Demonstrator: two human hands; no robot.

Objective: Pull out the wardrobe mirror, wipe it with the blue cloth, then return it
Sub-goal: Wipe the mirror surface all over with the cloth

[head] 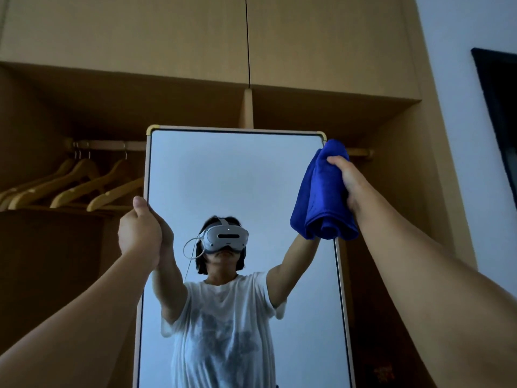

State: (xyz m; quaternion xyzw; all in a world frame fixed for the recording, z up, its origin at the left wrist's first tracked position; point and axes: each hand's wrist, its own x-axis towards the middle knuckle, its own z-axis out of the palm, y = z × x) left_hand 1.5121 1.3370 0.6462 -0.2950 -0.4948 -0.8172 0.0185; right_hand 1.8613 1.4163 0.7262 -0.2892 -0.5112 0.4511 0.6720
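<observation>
A tall wardrobe mirror with a pale frame and rounded gold corners stands upright in front of the open wardrobe, facing me. My left hand grips its left frame edge at mid height, thumb up along the edge. My right hand holds a bunched blue cloth against the mirror's right edge, near the top right corner. The cloth hangs down in folds and hides part of the right frame. The glass reflects a person in a white T-shirt wearing a headset.
Behind the mirror is a wooden wardrobe with closed upper doors. Several wooden hangers hang on a rail at the left. A white wall and a dark framed object are at the right.
</observation>
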